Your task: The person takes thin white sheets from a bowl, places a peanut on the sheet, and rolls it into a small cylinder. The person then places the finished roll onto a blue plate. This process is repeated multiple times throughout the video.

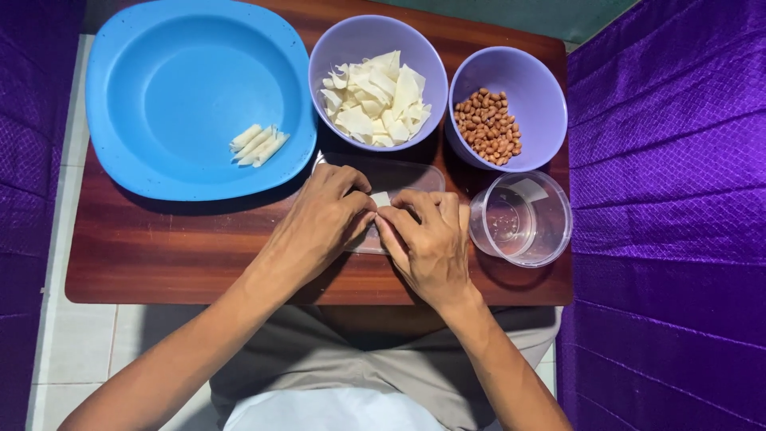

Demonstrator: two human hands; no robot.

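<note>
Left hand (323,223) and right hand (427,239) met over the clear lid (415,175) at bench (159,255) centre, both grips pinching one small wrapper piece (381,199); wrapper bowl (343,48) at twelve o'clock.

A low wooden table (159,255) of dark reddish-brown fills the middle of the view, its top smooth and faintly glossy under soft, even light. Purple quilted fabric (670,239) hangs down the right side, and more of the same purple cloth (28,160) runs along the left edge. Pale floor tiles (80,351) show beneath the near left corner. A strip of green surface (558,16) lies beyond the far edge.
</note>
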